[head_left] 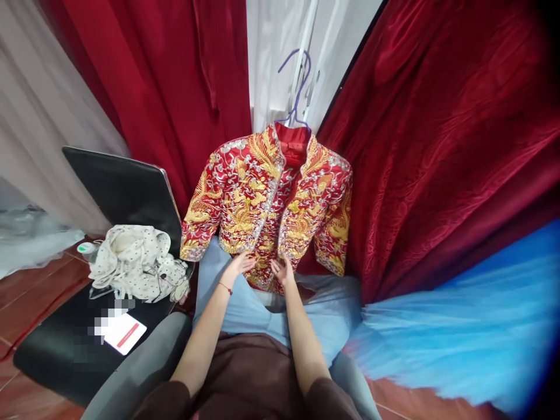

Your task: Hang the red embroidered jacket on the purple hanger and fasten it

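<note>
A red jacket point(266, 201) thick with gold and silver embroidery hangs on a purple hanger point(298, 87) in front of me. Its lower hem rests on my lap, over light blue trousers point(332, 309). My left hand point(238, 265) lies on the hem left of the front opening, fingers stretched out flat. My right hand point(283, 269) touches the hem right of the opening, fingers also spread. A thin red cord circles my left wrist. Neither hand grips anything that I can see.
A black chair point(122, 192) stands at my left with a white dotted garment point(137, 262) and a white card point(125, 332) on its seat. Dark red curtains point(437, 146) hang behind and at the right. Blue tulle point(459, 326) spreads at lower right. Red tile floor below.
</note>
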`<state>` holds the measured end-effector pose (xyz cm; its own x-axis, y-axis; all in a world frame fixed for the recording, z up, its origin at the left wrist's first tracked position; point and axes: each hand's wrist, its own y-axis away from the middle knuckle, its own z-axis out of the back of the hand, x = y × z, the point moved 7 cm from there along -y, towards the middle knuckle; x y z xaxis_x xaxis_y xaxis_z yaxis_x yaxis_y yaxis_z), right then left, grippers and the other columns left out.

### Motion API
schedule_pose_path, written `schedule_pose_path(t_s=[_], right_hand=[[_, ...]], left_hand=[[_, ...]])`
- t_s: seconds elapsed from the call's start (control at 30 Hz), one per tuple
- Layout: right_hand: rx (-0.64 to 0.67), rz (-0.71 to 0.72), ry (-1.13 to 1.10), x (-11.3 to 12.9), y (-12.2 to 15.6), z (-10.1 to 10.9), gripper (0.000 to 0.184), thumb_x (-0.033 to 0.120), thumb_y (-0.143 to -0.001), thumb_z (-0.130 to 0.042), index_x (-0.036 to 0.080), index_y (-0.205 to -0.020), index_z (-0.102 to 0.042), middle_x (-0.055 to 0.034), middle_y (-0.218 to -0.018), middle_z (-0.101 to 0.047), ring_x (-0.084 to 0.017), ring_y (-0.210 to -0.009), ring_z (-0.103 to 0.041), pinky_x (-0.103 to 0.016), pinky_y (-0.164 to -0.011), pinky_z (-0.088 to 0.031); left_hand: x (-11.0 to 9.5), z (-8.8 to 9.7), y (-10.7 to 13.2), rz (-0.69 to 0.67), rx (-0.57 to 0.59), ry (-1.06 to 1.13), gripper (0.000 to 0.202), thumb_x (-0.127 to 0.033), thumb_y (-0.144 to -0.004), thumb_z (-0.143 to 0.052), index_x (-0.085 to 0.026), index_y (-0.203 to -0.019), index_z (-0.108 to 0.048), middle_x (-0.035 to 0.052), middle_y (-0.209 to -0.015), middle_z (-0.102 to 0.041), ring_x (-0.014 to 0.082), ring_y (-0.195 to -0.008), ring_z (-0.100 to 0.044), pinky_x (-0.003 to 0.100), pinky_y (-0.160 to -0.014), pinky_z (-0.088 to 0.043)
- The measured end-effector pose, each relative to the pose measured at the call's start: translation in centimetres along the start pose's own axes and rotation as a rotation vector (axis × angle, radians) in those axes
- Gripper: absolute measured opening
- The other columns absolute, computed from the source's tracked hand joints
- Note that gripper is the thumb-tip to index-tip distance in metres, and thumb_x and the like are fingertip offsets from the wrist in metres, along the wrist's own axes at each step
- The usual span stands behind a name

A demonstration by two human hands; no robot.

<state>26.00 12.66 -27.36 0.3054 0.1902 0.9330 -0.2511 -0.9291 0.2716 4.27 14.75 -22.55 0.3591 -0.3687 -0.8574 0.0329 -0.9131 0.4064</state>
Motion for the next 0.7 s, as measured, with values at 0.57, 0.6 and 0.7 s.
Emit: schedule_pose_path(t_s=[0.57, 0.6, 0.7], right_hand=[[0.157, 0.025, -0.018, 3.2, 2.9, -6.9, 0.027, 0.046, -0.077, -0.066, 0.021, -0.086, -0.064, -0.0016, -0.084, -0.069, -0.016, -0.077, -0.063, -0.026, -0.07, -0.05], [0.137, 0.014, 0.019, 2.8, 3.2, -6.7, 0.027, 0.046, -0.077, -0.068, 0.019, -0.081, -0.063, -0.0005, -0.077, -0.067, -0.015, -0.071, -0.061, -0.025, -0.066, -0.049], [0.062, -0.026, 0.143, 1.2, 4.2, -6.3, 0.034, 0.048, -0.085, -0.064, 0.017, -0.074, -0.058, 0.004, -0.062, -0.056, -0.01, -0.056, -0.051, -0.023, -0.057, -0.044]], left_hand=[[2.3, -4.8, 0.6, 0.034, 0.239, 0.302, 0.03, -0.024, -0.08, -0.07, -0.02, -0.109, -0.071, 0.0071, -0.121, -0.07, 0.0237, -0.116, -0.064, 0.036, -0.1, -0.052], [2.8, -4.3, 0.5, 0.038, 0.208, 0.281, 0.032, -0.023, -0.077, -0.074, -0.019, -0.108, -0.071, 0.0076, -0.12, -0.07, 0.0239, -0.115, -0.064, 0.036, -0.099, -0.051], [5.0, -2.3, 0.2, 0.058, 0.093, 0.22, 0.032, -0.024, -0.068, -0.08, -0.016, -0.098, -0.072, 0.0108, -0.114, -0.072, 0.0256, -0.116, -0.063, 0.036, -0.098, -0.049]])
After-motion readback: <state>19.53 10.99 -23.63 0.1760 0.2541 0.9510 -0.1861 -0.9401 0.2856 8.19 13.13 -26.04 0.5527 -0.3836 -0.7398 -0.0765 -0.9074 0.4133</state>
